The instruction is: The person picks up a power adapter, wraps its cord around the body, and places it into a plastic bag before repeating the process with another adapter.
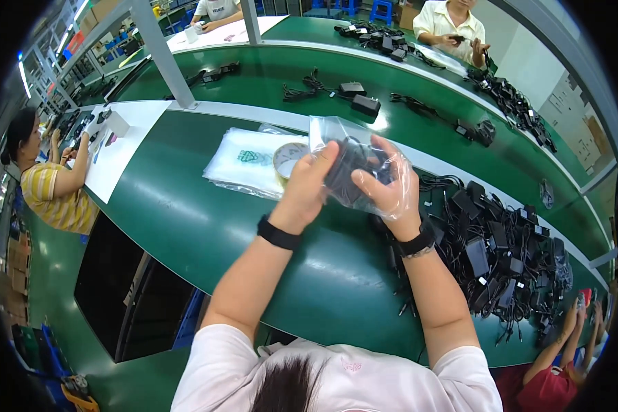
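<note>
Both hands are raised over the green bench, around a clear plastic bag (326, 130) with a black power adapter (345, 172) in it. My left hand (307, 184) is closed on the bag's left side, its thumb pointing up along the film. My right hand (391, 189) shows through the film on the right, so it appears to be partly inside the bag; its fingers curl round the adapter. The adapter's far side and its cable are partly hidden by fingers and glare. Just left of the bag stands a roll of tape (281, 163), against a stack of flat clear bags (235, 168).
A large tangled heap of black adapters (491, 257) with cables covers the bench to my right. Beyond a pale rail runs a green conveyor belt (254, 89) carrying several adapters (366, 104). Metal posts (163, 58) rise from the rail. Other people work at left, far side and lower right.
</note>
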`<state>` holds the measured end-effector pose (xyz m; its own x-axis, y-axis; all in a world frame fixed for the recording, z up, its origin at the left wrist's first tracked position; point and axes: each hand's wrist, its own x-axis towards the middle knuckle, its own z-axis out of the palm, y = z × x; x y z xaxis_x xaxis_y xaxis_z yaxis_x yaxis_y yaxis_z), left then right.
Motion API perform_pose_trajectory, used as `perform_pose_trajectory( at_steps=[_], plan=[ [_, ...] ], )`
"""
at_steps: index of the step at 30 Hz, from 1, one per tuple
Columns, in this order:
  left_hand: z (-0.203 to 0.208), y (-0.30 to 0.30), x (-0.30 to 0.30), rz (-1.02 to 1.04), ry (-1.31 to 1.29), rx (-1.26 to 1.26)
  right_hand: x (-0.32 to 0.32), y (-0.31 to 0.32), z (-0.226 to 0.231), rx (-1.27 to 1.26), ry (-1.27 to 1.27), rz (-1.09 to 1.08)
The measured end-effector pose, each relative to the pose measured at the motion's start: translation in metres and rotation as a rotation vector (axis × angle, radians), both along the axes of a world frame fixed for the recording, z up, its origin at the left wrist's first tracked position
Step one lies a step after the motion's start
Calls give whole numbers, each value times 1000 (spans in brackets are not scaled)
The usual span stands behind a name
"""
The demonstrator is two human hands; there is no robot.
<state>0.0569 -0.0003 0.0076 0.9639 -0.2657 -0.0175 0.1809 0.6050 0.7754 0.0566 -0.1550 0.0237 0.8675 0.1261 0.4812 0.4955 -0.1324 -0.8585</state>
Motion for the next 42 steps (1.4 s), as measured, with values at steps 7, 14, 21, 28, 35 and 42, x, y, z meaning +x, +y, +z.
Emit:
perform_pose_trajectory(
  at_steps=[7, 14, 21, 28, 35, 42],
  plan=[
    [-36, -51, -22, 406, -223, -42, -7, 25, -27, 182, 21, -13],
    [-12, -13, -22, 272, -136, 16, 9, 4, -34, 139, 160, 468],
    [-3, 6, -21, 59, -13, -26, 8, -13, -27, 108, 266, 525],
    [-18, -15, -23, 153, -114, 105, 8, -8, -30, -161, 120, 140],
    [-25, -17, -24, 87, -155, 113, 7, -3, -26, 462, 446, 323],
    [-26, -23, -27, 112, -135, 34, 6, 9, -47, 162, 166, 144]
  ],
)
